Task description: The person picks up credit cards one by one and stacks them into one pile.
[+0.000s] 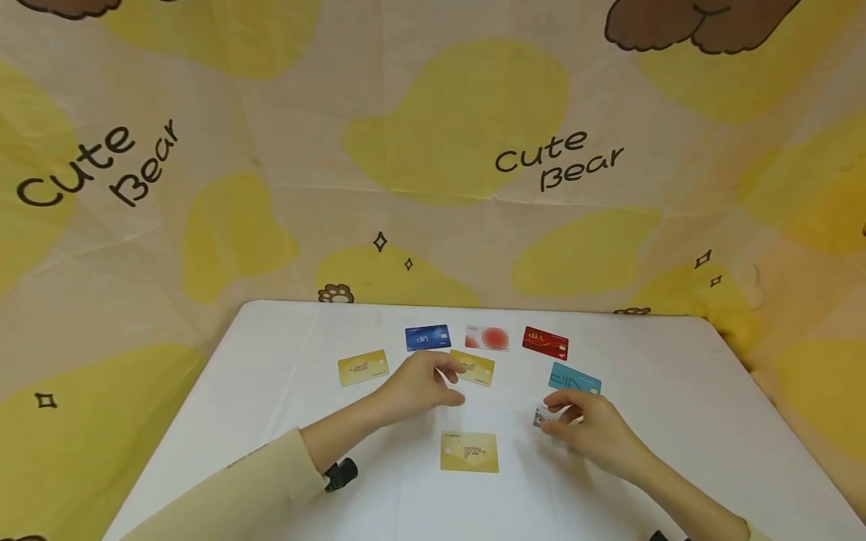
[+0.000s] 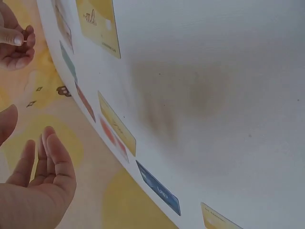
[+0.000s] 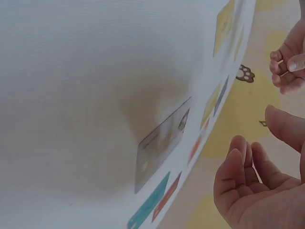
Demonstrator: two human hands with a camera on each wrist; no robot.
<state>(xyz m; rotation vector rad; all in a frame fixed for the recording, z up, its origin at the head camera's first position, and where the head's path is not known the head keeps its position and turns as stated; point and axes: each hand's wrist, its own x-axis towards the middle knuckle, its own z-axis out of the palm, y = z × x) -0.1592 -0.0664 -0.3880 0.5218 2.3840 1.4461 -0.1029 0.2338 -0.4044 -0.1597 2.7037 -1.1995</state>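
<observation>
Grey card (image 3: pixel 162 140) under right hand (image 3: pixel 257 186) shows fully only wrist-side.

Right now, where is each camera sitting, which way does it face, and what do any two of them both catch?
Head: looks forward and down at the white table, cards, both forearms, left hand, right hand.
Left wrist: low beside the left hand, looks across the table; open fingers show.
Right wrist: low beside the right hand; loosely curled fingers show.
Shared: head and left wrist both show the blue card.
</observation>
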